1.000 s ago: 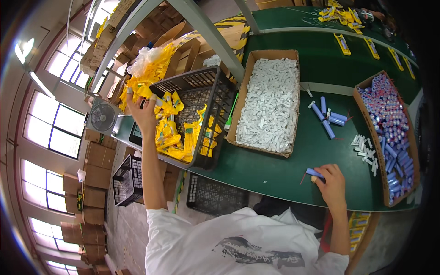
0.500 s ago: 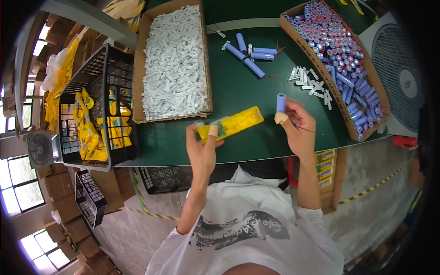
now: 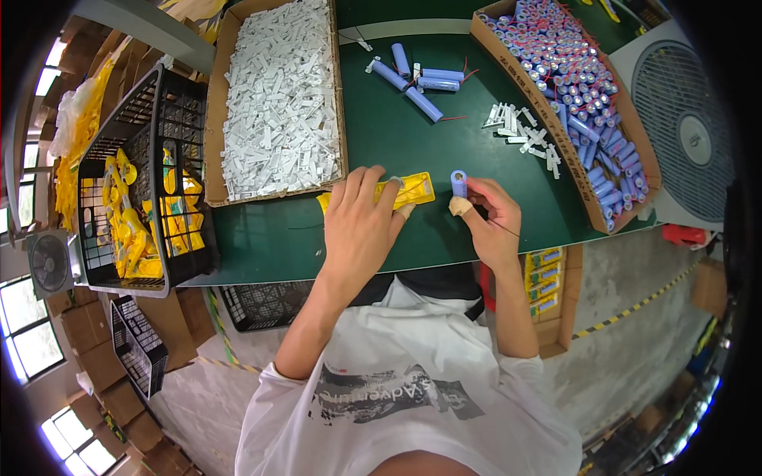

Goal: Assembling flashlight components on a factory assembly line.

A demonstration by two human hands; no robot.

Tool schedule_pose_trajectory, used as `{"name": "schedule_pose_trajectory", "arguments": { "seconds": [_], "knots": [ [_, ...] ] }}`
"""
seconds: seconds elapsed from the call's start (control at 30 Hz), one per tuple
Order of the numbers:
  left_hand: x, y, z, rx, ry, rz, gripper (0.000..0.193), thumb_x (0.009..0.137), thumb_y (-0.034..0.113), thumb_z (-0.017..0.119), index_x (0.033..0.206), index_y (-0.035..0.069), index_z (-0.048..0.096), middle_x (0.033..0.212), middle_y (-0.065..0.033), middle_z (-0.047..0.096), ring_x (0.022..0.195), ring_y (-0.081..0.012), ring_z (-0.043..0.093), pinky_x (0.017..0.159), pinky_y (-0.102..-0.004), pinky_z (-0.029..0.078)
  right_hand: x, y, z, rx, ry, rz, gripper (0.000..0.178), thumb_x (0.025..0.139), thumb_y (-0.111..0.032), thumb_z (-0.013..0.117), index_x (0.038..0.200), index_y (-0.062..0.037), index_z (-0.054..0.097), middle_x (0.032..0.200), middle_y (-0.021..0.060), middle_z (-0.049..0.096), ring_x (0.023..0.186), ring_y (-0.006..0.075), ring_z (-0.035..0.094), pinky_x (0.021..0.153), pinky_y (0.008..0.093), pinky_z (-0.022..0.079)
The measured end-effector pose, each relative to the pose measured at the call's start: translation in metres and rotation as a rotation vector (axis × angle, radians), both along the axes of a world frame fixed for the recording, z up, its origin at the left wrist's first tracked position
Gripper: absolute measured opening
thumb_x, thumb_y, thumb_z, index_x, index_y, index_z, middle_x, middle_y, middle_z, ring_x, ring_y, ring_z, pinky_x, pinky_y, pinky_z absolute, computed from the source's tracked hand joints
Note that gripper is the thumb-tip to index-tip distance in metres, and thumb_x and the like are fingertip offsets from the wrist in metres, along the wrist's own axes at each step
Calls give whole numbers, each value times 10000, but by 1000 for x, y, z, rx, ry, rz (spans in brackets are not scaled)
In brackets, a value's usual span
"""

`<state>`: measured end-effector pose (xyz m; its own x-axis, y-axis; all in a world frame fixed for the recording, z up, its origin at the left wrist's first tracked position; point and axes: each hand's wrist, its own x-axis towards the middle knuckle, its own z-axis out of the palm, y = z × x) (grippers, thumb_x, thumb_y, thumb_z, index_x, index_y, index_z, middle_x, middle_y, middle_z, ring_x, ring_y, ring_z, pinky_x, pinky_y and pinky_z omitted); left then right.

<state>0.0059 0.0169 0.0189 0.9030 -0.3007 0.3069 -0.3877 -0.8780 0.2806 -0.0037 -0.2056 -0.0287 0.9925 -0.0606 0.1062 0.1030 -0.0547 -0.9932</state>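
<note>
Left hand (image 3: 359, 222) clasps a yellow case (image 3: 417, 190); right hand (image 3: 495, 225) pinches a battery (image 3: 459, 183), narrow gap between, table edge (image 3: 432, 260) near.

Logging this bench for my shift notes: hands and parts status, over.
Left hand over yellow casing, partly covering it. Right hand pinching blue cell, apart from casing. Loose white pieces farther off, none between cell and casing.

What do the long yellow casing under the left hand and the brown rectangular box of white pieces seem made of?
Long yellow casing: probably plastic, somewhat glossy, judging by its pale highlights. Brown rectangular box: apparently cardboard, matt, with uneven edges.
</note>
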Motion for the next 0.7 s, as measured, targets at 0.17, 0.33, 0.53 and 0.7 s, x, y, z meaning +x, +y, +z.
{"name": "schedule_pose_trajectory", "arguments": {
  "seconds": [0.17, 0.33, 0.53, 0.7],
  "knots": [
    [2, 5, -17, -227, 128, -120, 196, 911, 128, 755, 1045, -6, 706, 1166, -129, 675, 1089, -333, 631, 919, -457, 500, 12, 3, 22, -290, -95, 131, 332, 871, -17, 806, 1199, -13, 756, 1069, 95, 740, 922, 180, 705, 835, 305, 556],
    [5, 13, -25, -458, 165, -121, 159, 923, 49, 715, 1051, -41, 691, 1177, -160, 679, 1071, -362, 639, 912, -452, 518, 40, 22, 28, -413, -274, 364, 357, 864, -18, 797, 1218, -48, 754, 1082, 116, 746, 932, 252, 706, 844, 339, 565],
    [5, 20, -28, -597, 159, -85, 137, 939, 24, 693, 1051, -55, 685, 1219, -180, 688, 1125, -388, 655, 952, -444, 542, 63, 19, 18, -550, -453, 508, 402, 817, 23, 784, 1212, -37, 740, 1104, 114, 758, 977, 296, 709, 835, 369, 571],
    [3, 20, -36, -608, 109, -59, 126, 937, 27, 699, 1032, -55, 681, 1233, -179, 690, 1158, -389, 667, 983, -445, 550, 60, 26, 11, -452, -442, 503, 396, 793, 47, 780, 1182, -20, 742, 1084, 116, 766, 936, 304, 714, 816, 372, 570]
  ]
}}
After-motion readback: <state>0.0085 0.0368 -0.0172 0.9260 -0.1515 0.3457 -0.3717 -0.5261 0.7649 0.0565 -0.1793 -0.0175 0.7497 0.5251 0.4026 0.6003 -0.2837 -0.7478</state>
